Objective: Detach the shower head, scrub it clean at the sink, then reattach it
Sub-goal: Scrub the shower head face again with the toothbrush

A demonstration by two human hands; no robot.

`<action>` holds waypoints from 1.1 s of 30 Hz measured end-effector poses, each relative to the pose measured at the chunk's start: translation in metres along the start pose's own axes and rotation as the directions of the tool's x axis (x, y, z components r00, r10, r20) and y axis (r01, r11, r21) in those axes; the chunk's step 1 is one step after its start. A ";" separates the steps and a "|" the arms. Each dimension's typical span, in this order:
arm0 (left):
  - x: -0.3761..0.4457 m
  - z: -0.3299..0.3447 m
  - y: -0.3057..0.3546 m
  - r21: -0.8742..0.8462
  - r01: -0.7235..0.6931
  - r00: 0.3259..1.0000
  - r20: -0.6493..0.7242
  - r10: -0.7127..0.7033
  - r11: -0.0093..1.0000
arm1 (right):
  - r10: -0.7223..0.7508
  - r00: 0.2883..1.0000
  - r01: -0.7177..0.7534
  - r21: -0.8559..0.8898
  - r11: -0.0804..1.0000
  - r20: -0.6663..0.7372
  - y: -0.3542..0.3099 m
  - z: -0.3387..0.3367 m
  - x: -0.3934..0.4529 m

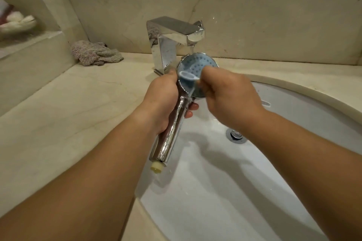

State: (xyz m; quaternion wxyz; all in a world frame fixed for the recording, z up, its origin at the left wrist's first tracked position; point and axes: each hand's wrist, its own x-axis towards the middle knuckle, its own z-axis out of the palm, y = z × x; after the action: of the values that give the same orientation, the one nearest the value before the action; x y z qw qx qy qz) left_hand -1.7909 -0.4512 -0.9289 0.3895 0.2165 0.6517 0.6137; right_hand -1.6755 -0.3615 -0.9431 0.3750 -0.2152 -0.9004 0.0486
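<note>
Left hand [162,100] grips the shower head [193,68] by its chrome handle over the sink [293,103], under the running faucet [176,33]. Right hand [229,96], fingers curled, rubs its blue face.

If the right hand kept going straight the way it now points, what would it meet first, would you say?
The right hand points up-left, its fingers already at the blue face of the shower head. So it would press into that face first; the faucet lies beyond, though depth is unclear.

A beige stone counter [82,103] is carrying a crumpled grey cloth [96,53], lying well left of the fingers [191,108], beside the chrome faucet [170,39].
</note>
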 end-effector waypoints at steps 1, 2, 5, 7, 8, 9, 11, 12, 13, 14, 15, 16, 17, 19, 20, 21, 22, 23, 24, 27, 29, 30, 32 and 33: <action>0.000 0.000 0.000 0.003 -0.002 1.000 0.003 0.002 1.000 | -0.004 1.000 0.004 -0.006 1.000 0.000 -0.003 0.001 0.001; 0.000 0.001 -0.001 0.011 -0.006 1.000 0.004 0.006 1.000 | 0.046 0.999 -0.046 -0.006 0.999 -0.012 -0.003 0.000 0.004; 0.001 0.001 -0.001 0.044 -0.014 1.000 0.010 0.014 0.999 | 0.225 0.974 -0.223 0.041 0.974 -0.034 -0.001 -0.002 0.011; 0.001 0.000 -0.001 0.040 -0.011 1.000 -0.001 0.011 0.999 | 0.138 0.990 -0.138 0.018 0.990 -0.011 -0.009 0.000 0.008; 0.001 0.001 -0.001 0.037 -0.010 1.000 -0.007 0.010 0.999 | 0.125 0.992 -0.125 0.013 0.992 -0.002 -0.010 0.000 0.007; 0.000 0.001 -0.001 0.035 -0.009 1.000 -0.010 0.009 0.999 | 0.162 0.987 -0.162 0.017 0.987 -0.010 -0.007 -0.002 0.008; -0.001 0.001 0.000 0.021 -0.010 1.000 -0.009 0.010 1.000 | 0.283 0.958 -0.280 0.061 0.958 -0.044 0.002 -0.006 0.012; -0.001 0.001 0.000 0.010 -0.008 1.000 -0.007 0.008 1.000 | 0.294 0.955 -0.290 0.072 0.954 -0.049 0.005 -0.007 0.011; -0.001 0.000 0.000 -0.001 -0.005 1.000 -0.006 0.005 1.000 | 0.254 0.967 -0.252 0.062 0.966 -0.034 0.004 -0.005 0.008; -0.001 -0.001 0.000 -0.014 -0.003 1.000 -0.008 0.002 1.000 | 0.194 0.981 -0.194 0.055 0.979 -0.002 0.001 -0.003 0.005; 0.000 -0.002 0.001 -0.027 -0.003 1.000 -0.010 0.002 1.000 | 0.157 0.988 -0.157 0.055 0.986 0.016 -0.002 -0.002 0.003; 0.000 -0.002 0.001 -0.042 -0.003 1.000 -0.009 0.003 0.999 | 0.165 0.986 -0.165 0.062 0.984 0.008 -0.002 -0.003 0.003; 0.000 -0.003 0.001 -0.057 -0.003 1.000 -0.005 0.003 0.998 | 0.205 0.979 -0.204 0.070 0.976 -0.013 0.001 -0.005 0.005; 0.002 -0.004 0.000 -0.076 -0.002 1.000 -0.004 0.001 0.997 | 0.292 0.956 -0.289 0.083 0.954 -0.030 0.007 -0.007 0.007; 0.002 -0.005 0.000 -0.078 0.000 1.000 -0.010 -0.001 0.997 | 0.280 0.960 -0.279 0.078 0.957 -0.010 0.006 -0.005 0.005; 0.003 -0.005 0.000 -0.079 0.002 1.000 -0.015 -0.003 0.997 | 0.228 0.973 -0.229 0.071 0.971 0.022 0.001 -0.003 0.002; 0.004 -0.005 0.000 -0.084 0.003 1.000 -0.015 -0.004 0.996 | 0.167 0.985 -0.169 0.066 0.983 0.044 -0.004 0.000 0.000; 0.005 -0.005 0.000 -0.091 0.003 1.000 -0.011 -0.004 0.996 | 0.138 0.989 -0.141 0.063 0.988 0.043 -0.006 0.001 -0.001; 0.005 -0.005 -0.001 -0.097 0.003 1.000 -0.009 -0.004 0.995 | 0.161 0.987 -0.162 0.063 0.985 0.024 -0.005 0.001 0.001; 0.007 -0.007 -0.001 -0.096 0.001 1.000 -0.014 -0.002 0.995 | 0.263 0.964 -0.259 0.090 0.962 -0.036 0.007 -0.003 0.003; 0.007 -0.007 -0.002 -0.095 0.002 1.000 -0.009 -0.002 0.996 | 0.150 0.988 -0.148 0.095 0.984 -0.018 0.003 0.000 -0.004; 0.008 -0.007 -0.002 -0.098 0.000 1.000 -0.003 0.000 0.995 | 0.104 0.994 -0.102 0.097 0.990 -0.015 0.002 0.001 -0.007; 0.008 -0.007 -0.002 -0.114 0.003 1.000 0.006 -0.002 0.993 | 0.150 0.988 -0.145 0.101 0.984 -0.046 0.006 0.003 -0.006; 0.009 -0.008 -0.002 -0.123 0.008 1.000 0.005 -0.007 0.992 | 0.200 0.978 -0.192 0.121 0.974 -0.059 0.010 0.004 -0.006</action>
State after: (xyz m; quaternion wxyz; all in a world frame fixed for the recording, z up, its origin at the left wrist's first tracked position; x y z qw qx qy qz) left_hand -1.8020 -0.4501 -0.9333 0.4058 0.1911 0.6128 0.6506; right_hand -1.6712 -0.3549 -0.9520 0.4119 -0.2826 -0.8566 0.1293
